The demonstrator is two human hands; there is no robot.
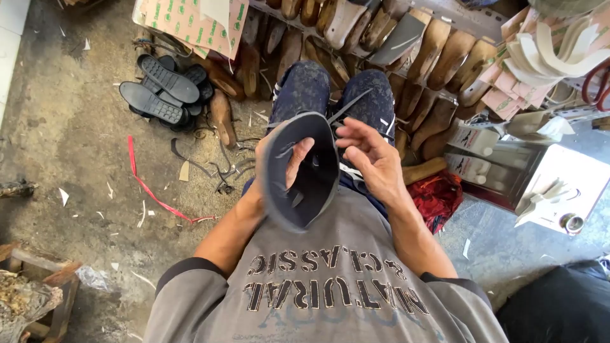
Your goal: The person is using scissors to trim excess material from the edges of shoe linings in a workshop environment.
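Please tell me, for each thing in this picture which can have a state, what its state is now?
Left hand: grip closed around the dark curved shoe piece.
Right hand: grip open, fingers spread beside the piece.
Dark curved shoe piece: bent, held up over the lap.
Black soles: stacked on the floor.
Wooden lasts: piled together.
Red strip: lying on the floor.

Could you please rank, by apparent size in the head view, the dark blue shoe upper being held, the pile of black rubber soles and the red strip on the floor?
1. Dark blue shoe upper, though nearest the camera.
2. Pile of black rubber soles.
3. Thin red strip.
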